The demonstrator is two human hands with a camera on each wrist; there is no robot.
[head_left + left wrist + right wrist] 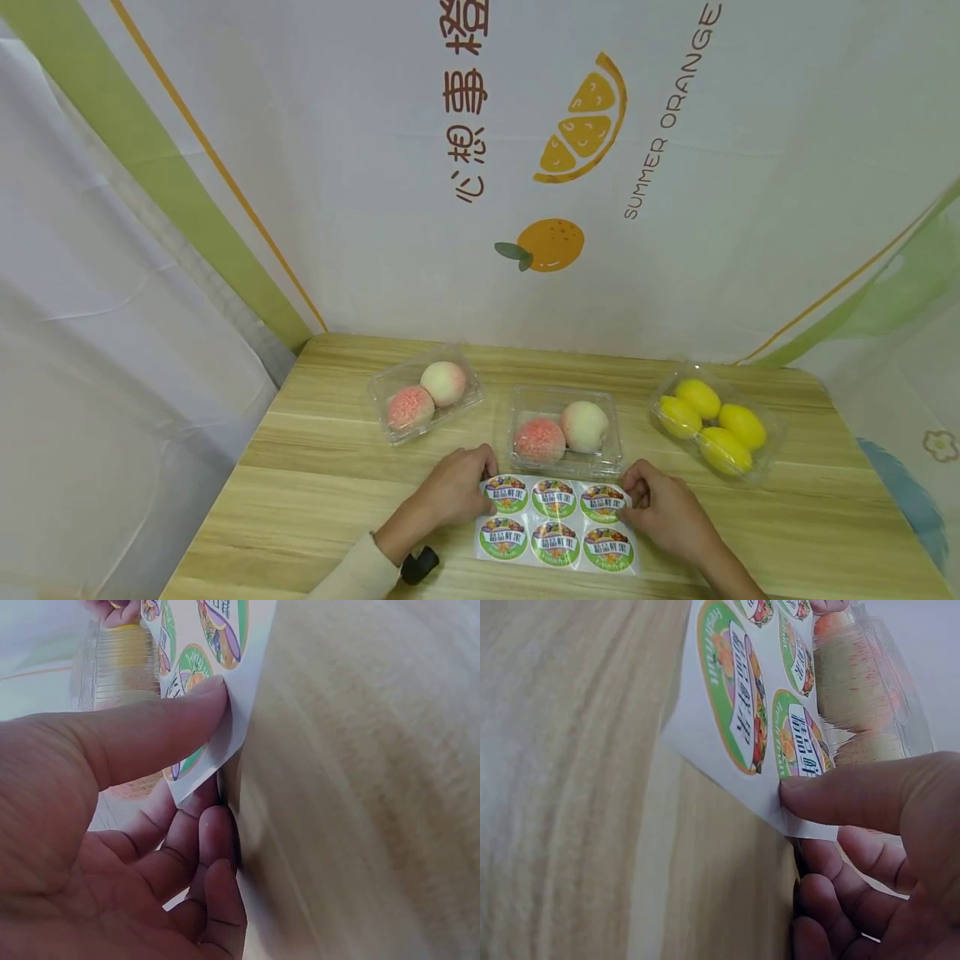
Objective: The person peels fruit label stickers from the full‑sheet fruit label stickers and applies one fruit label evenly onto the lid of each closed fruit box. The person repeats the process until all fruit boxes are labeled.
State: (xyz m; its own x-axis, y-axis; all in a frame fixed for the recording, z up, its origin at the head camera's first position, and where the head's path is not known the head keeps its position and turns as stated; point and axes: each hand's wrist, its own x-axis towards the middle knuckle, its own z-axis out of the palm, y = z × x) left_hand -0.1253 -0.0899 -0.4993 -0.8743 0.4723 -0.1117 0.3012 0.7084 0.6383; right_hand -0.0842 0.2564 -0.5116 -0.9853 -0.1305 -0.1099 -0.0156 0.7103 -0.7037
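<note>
A white sheet of round fruit stickers (528, 523) is held between both hands, low over the front of the table. My left hand (455, 487) pinches its left edge near the far corner, thumb on top and fingers beneath. On the opposite edge my right hand (666, 510) grips the sheet the same way, its thumb (847, 796) pressing beside a green-rimmed sticker. Just beyond the sheet sits a clear plastic box (517, 400) with a reddish peach (539, 440) and a pale peach (585, 427).
At the back left stands another clear box (405, 367) with two peaches. A clear box (767, 433) of several lemons (726, 451) is at the right. The wooden table (315, 433) meets a printed cloth (375, 208) behind and white curtains (112, 375) at the left.
</note>
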